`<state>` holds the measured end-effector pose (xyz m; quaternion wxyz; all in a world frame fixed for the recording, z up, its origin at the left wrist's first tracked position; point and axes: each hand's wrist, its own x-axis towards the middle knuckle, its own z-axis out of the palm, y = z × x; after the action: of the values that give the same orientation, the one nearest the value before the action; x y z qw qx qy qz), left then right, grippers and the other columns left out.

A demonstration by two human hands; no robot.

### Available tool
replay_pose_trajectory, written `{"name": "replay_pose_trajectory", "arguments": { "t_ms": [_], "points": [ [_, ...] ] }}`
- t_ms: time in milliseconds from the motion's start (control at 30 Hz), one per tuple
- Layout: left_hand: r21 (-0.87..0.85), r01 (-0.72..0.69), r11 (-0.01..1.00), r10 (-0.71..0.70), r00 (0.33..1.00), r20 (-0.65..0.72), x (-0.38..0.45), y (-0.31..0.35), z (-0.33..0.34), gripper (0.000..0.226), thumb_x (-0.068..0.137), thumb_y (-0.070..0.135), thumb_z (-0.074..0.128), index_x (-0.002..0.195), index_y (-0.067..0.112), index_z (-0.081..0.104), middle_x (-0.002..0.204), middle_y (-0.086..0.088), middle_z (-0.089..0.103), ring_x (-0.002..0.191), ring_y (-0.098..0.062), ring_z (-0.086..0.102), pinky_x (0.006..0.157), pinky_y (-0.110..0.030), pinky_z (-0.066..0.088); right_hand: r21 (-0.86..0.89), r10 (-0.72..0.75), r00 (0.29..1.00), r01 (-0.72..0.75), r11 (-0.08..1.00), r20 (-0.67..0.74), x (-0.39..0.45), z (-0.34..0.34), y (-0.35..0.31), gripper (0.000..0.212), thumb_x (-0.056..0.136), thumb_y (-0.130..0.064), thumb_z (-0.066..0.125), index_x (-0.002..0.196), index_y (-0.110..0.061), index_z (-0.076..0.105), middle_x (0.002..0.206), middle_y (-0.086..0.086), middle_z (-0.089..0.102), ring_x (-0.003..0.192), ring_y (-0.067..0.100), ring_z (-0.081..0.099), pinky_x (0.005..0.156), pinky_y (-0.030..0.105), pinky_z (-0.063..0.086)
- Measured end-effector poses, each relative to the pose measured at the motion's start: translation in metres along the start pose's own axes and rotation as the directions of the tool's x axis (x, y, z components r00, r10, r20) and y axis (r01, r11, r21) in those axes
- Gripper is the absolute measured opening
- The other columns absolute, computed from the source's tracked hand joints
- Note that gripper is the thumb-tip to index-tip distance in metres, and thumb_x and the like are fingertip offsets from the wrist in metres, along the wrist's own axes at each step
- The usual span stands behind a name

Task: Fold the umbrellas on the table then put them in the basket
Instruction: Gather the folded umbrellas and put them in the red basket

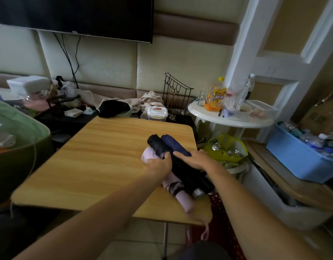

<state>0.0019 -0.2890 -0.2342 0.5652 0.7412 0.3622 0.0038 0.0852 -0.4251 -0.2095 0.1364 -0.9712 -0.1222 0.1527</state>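
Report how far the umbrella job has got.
Done: the pink umbrella, black umbrella and navy umbrella look folded, bunched on the table. In hand: the left hand grips the bundle; the right hand rests on it. Left: basketing all three.

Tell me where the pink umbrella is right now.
In the head view, the pink umbrella lies folded at the wooden table's near right corner, left of the black umbrella, with the left hand gripping it.

Cream padded wall [109, 59], mounted TV [73, 14] (screen dark), white door frame [244, 53], dim light.
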Motion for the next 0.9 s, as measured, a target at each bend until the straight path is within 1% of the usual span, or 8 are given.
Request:
{"name": "replay_pose_trajectory", "arguments": {
  "t_ms": [67, 167, 233, 333, 433, 533, 733, 900],
  "points": [
    [0.08, -0.041, 0.996, 0.043, 0.999, -0.027, 0.004, 0.003, -0.006, 0.098, 0.091, 0.074, 0.047, 0.149, -0.004, 0.035, 0.146, -0.025, 0.046, 0.131, -0.038, 0.05, 0.105, -0.039, 0.042, 0.142, 0.047, 0.998, -0.05, 0.989, 0.029, -0.007, 0.005, 0.003, 0.119, 0.068, -0.102, 0.039, 0.158, -0.024, 0.034, 0.16, 0.017, 0.037, 0.145, 0.039, 0.038, 0.111, 0.046, 0.037],
    [0.012, -0.042, 0.999, 0.042, 0.999, 0.02, 0.011, 0.007, -0.008, 0.092, 0.08, 0.072, 0.057, 0.144, 0.006, 0.045, 0.133, -0.018, 0.056, 0.118, -0.035, 0.058, 0.098, -0.038, 0.049, 0.37, 0.084, 0.993, -0.107, 0.923, 0.077, -0.011, 0.015, 0.003, 0.141, 0.059, -0.1, 0.057, 0.163, -0.016, 0.011, 0.162, 0.015, 0.037, 0.141, 0.038, 0.045, 0.108, 0.045, 0.043],
    [-0.126, -0.051, 0.991, 0.058, 0.997, 0.052, 0.014, 0.007, -0.006, 0.073, 0.079, 0.058, 0.061, 0.132, 0.008, 0.056, 0.115, -0.014, 0.063, 0.103, -0.032, 0.065, 0.096, -0.044, 0.055, 0.466, 0.09, 0.992, -0.118, 0.877, 0.083, -0.013, 0.019, 0.003, 0.138, 0.057, -0.096, 0.065, 0.16, -0.014, 0.026, 0.151, 0.013, 0.05, 0.128, 0.033, 0.056, 0.098, 0.04, 0.047],
    [-0.267, -0.018, 0.963, 0.043, 0.995, 0.088, 0.017, 0.003, -0.005, 0.055, 0.079, 0.05, 0.068, 0.116, 0.01, 0.061, 0.105, -0.013, 0.065, 0.095, -0.031, 0.069, 0.092, -0.048, 0.059, 0.546, 0.04, 0.991, -0.104, 0.831, 0.127, -0.014, 0.021, 0.007, 0.109, 0.046, -0.098, 0.07, 0.128, -0.027, 0.066, 0.12, 0.002, 0.071, 0.103, 0.02, 0.069, 0.094, 0.038, 0.054],
    [-0.387, 0.023, 0.922, 0.053, 0.981, 0.185, 0.018, -0.004, -0.007, 0.048, 0.08, 0.048, 0.076, 0.108, 0.014, 0.058, 0.111, -0.015, 0.067, 0.094, -0.031, 0.071, 0.077, -0.042, 0.062, 0.63, 0.0, 0.981, -0.123, 0.766, 0.191, -0.022, 0.02, 0.006, 0.09, 0.054, -0.091, 0.075, 0.121, -0.031, 0.07, 0.115, 0.0, 0.074, 0.103, 0.019, 0.071, 0.096, 0.035, 0.054],
    [-0.513, -0.051, 0.857, 0.196, 0.952, 0.233, 0.015, -0.011, -0.002, 0.057, 0.083, 0.046, 0.075, 0.13, 0.023, 0.053, 0.119, -0.014, 0.063, 0.095, -0.029, 0.072, 0.062, -0.036, 0.062, 0.688, -0.032, 0.969, -0.15, 0.71, 0.244, -0.04, 0.011, 0.006, 0.064, 0.077, -0.075, 0.072, 0.121, -0.028, 0.069, 0.116, 0.001, 0.074, 0.105, 0.017, 0.068, 0.081, 0.029, 0.05],
    [-0.528, 0.151, 0.836, 0.052, 0.936, 0.349, 0.003, -0.012, 0.009, 0.11, 0.044, 0.073, 0.088, 0.13, 0.015, 0.053, 0.114, -0.016, 0.07, 0.094, -0.034, 0.075, 0.079, -0.052, 0.063, 0.795, -0.026, 0.985, -0.12, 0.595, 0.168, -0.058, 0.021, 0.015, 0.064, 0.075, -0.072, 0.076, 0.123, -0.03, 0.072, 0.109, -0.003, 0.079, 0.105, 0.018, 0.073, 0.093, 0.034, 0.054],
    [-0.514, 0.168, 0.841, 0.086, 0.897, 0.434, 0.004, -0.018, 0.041, 0.114, 0.036, 0.071, 0.095, 0.13, 0.023, 0.052, 0.116, -0.02, 0.071, 0.095, -0.04, 0.075, 0.083, -0.057, 0.06, 0.823, -0.018, 0.991, -0.097, 0.56, 0.129, -0.083, 0.016, 0.035, 0.076, 0.065, -0.077, 0.082, 0.124, -0.03, 0.074, 0.116, -0.002, 0.078, 0.112, 0.021, 0.072, 0.111, 0.044, 0.049]
  ]
}}
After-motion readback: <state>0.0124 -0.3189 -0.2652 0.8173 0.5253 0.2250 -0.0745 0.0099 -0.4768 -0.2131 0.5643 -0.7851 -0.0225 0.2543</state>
